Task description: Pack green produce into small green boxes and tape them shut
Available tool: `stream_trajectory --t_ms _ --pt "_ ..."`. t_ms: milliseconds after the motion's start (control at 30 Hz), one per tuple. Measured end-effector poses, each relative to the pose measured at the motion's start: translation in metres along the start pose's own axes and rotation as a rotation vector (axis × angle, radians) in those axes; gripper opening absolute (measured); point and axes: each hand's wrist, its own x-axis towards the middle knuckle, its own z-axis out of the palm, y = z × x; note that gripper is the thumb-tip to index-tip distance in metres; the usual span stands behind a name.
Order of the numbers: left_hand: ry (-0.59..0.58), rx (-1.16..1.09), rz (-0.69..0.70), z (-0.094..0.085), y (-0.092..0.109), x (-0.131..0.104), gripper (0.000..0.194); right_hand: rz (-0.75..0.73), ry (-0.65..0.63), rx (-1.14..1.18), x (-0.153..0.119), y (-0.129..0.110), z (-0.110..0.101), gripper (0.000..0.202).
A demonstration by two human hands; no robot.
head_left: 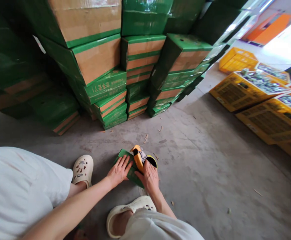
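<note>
On the floor between my feet lies a small green cardboard box [123, 152], partly covered by my hands. My left hand [119, 170] rests flat on its top, fingers stretched out. My right hand [150, 176] is wrapped around an orange tape dispenser [136, 156], which sits against the box's right side. A roll of tape [152, 161] with a yellowish rim shows on the dispenser, just beyond my right fingers. My right palm and part of the dispenser's handle are hidden.
Stacks of green and brown cartons [97, 60] rise ahead, with more in shadow at left. Yellow crates [235, 91] full of small wrapped items stand at right. Scraps [146, 138] lie on the concrete floor [198, 166]. My white clogs [83, 169] flank the work.
</note>
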Motion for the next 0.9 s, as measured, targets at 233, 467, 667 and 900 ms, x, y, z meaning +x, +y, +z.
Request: stream_trajectory --t_ms 233,467,667,900 --pt "-0.193 -0.029 0.003 -0.014 -0.009 0.024 0.131 0.066 -0.002 0.011 -0.002 -0.003 0.001 0.06" --pt "-0.137 -0.094 0.139 -0.017 -0.024 0.035 0.12 0.164 0.001 0.112 0.008 -0.006 -0.01 0.036" --pt "0.045 -0.093 -0.22 0.005 0.01 0.005 0.115 0.384 0.013 0.373 0.024 0.001 -0.067 0.043" --pt "0.121 -0.07 -0.523 0.003 0.029 0.008 0.124 0.701 -0.23 1.111 0.012 -0.016 -0.102 0.058"
